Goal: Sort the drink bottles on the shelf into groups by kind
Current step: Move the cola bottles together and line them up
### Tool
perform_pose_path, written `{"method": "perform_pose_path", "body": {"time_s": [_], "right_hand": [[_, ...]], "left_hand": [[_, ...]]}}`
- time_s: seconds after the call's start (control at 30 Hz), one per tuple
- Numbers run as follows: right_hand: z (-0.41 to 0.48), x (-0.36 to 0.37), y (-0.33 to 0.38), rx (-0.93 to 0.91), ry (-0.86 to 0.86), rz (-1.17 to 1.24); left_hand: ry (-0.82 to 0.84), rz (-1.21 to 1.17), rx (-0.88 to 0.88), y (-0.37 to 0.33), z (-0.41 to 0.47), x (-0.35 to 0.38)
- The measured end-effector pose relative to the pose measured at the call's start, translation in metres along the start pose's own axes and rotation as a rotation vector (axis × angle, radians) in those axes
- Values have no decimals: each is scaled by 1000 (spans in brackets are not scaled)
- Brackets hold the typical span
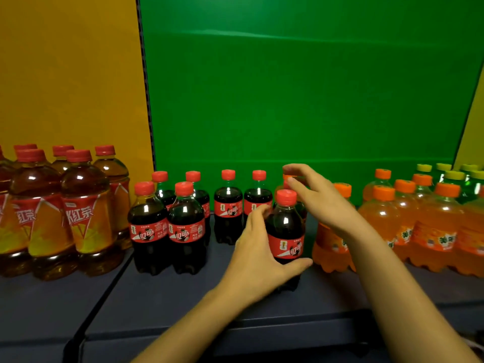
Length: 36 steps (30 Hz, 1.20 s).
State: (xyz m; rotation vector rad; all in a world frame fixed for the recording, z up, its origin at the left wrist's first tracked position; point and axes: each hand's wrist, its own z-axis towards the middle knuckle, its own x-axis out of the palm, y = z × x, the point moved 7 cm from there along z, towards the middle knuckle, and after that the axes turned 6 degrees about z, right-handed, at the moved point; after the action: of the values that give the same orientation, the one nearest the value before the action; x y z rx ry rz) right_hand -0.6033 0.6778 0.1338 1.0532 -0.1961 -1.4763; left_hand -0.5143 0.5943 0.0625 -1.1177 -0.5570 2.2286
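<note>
Left hand around upright cola bottle

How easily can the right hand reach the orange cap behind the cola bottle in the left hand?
Probably yes: the right hand hovers at that orange cap, fingers spread, with nothing between them.

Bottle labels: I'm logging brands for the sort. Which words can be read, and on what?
"冰红茶": label of the amber tea bottle.
"可口": label of the cola bottle; its small print is too small to read.
"美年": label of the orange soda bottle.
Green bottles: nothing readable.
</note>
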Motion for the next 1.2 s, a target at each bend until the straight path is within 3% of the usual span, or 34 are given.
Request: {"method": "perform_pose_path", "body": {"time_s": [0.23, 0.57, 1.07, 1.2], "right_hand": [[-33, 13, -27, 5, -141, 130], [-62, 32, -34, -53, -245, 5], [-68, 64, -43, 39, -233, 300], [-65, 71, -59, 165, -151, 434]], "left_hand": [[-89, -16, -86, 30, -5, -8], [-214, 174, -118, 45, -15, -35], [-251, 313, -92, 40, -24, -36], [-498, 416, 38, 31, -51, -69]]}}
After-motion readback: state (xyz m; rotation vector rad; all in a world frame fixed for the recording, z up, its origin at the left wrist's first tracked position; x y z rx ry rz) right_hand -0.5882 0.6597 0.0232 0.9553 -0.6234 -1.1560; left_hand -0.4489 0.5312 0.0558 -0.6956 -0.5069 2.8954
